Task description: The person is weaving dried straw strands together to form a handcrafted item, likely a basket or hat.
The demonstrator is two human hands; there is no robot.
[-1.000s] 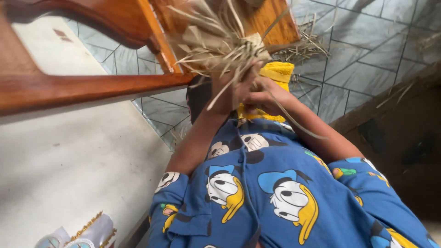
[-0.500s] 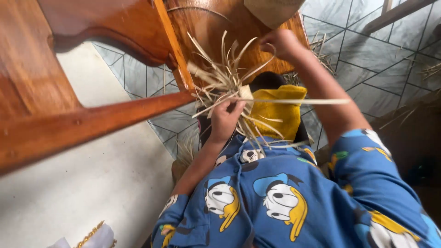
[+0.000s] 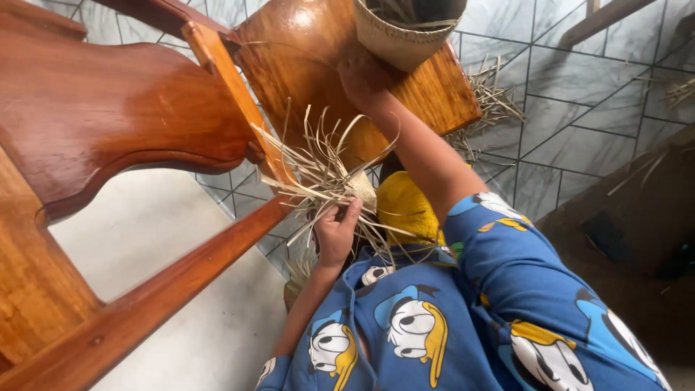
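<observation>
The woven basket (image 3: pixel 405 32) is cut off by the top edge, so only its lower wall and part of its dark mouth show; a few dry strips lie inside, too dim to count. It sits on the seat of the wooden chair (image 3: pixel 108 123), at the seat's far edge. The right hand (image 3: pixel 362 76) reaches up against the basket's underside; its fingers are mostly hidden behind the wrist, so I cannot tell whether they grip it. The left hand (image 3: pixel 337 232) has its fingers curled tight around a bundle of dry straw strips (image 3: pixel 318 174), which fans out beside the chair's front leg. A yellow cloth (image 3: pixel 405 210) is half hidden behind the arms. Loose straw (image 3: pixel 492 101) litters the tiled floor (image 3: pixel 572 130).
</observation>
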